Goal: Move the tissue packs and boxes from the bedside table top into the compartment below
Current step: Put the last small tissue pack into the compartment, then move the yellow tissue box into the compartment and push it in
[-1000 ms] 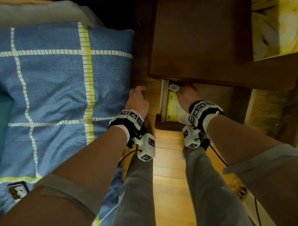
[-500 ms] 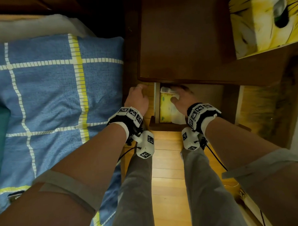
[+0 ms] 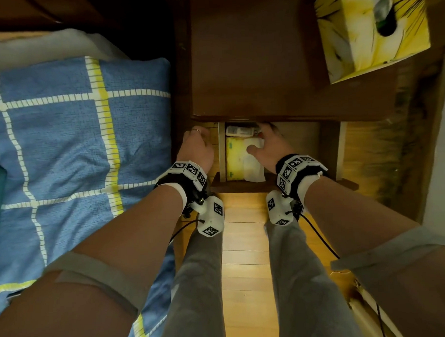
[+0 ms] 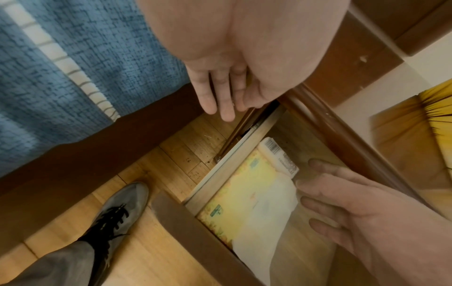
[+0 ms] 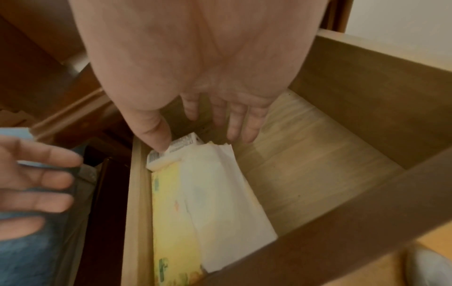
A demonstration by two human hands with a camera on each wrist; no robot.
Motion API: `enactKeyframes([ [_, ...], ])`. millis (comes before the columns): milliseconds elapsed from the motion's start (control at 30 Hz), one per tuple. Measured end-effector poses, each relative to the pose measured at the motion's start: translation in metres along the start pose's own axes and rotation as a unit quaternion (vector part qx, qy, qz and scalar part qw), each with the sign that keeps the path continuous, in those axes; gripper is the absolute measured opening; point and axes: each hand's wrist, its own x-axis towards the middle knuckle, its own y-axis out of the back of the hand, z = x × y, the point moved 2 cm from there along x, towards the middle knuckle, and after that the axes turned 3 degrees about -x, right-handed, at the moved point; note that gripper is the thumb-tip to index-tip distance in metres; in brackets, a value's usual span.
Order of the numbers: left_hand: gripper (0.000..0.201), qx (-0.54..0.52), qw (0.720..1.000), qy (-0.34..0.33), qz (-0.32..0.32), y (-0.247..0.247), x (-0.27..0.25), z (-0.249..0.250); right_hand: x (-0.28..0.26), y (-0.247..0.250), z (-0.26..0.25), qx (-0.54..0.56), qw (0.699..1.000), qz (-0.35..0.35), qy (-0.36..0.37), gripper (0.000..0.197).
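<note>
The drawer (image 3: pixel 239 186) under the dark bedside table top (image 3: pixel 250 66) is pulled out. A yellow tissue pack (image 3: pixel 233 158) (image 5: pixel 171 212) lies along its left wall, with a white pack (image 3: pixel 254 164) (image 5: pixel 220 193) beside it. A small barcoded pack (image 3: pixel 239 130) (image 5: pixel 176 149) sits at the back. My right hand (image 3: pixel 259 139) (image 5: pixel 203 135) hovers over them with relaxed fingers, holding nothing; its thumb is at the barcoded pack. My left hand (image 3: pixel 199 141) (image 4: pixel 220 108) is outside the drawer's left wall, fingers straight. A yellow tissue box (image 3: pixel 373 29) stands on the table top at the far right.
The bed with a blue checked cover (image 3: pixel 77 148) and its dark wooden frame (image 4: pixel 97 145) lies close on the left. The right half of the drawer floor (image 5: pixel 305 164) is bare. My legs and a grey shoe (image 4: pixel 117 212) stand on the wooden floor (image 3: pixel 245 268) before the drawer.
My right hand has drawn back from deep under the table top, and the small barcoded pack now shows at the drawer's back. The left hand has stayed beside the drawer.
</note>
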Motion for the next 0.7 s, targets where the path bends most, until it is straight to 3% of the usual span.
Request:
enactKeyframes([
  [133, 0.016, 0.023, 0.999, 0.006, 0.039, 0.007, -0.010, 0.026, -0.021, 0.021, 0.007, 0.037, 0.999, -0.011, -0.038, 0.046],
  [233, 0.014, 0.021, 0.999, -0.003, 0.028, 0.008, -0.022, 0.057, -0.043, 0.056, 0.019, 0.055, 0.995, 0.032, -0.072, 0.030],
  [333, 0.011, -0.001, 1.000, -0.015, 0.009, 0.003, -0.030, 0.093, -0.060, 0.103, 0.031, 0.058, 0.985, 0.126, -0.103, 0.041],
  [500, 0.020, -0.018, 0.999, -0.047, -0.020, -0.013, -0.036, 0.159, -0.068, 0.178, 0.044, 0.195, 0.927, 0.290, -0.135, 0.065],
  [700, 0.048, -0.073, 0.994, -0.052, -0.065, -0.041, -0.038, 0.209, -0.050, 0.222, 0.041, 0.192, 0.932, 0.298, -0.080, 0.074],
])
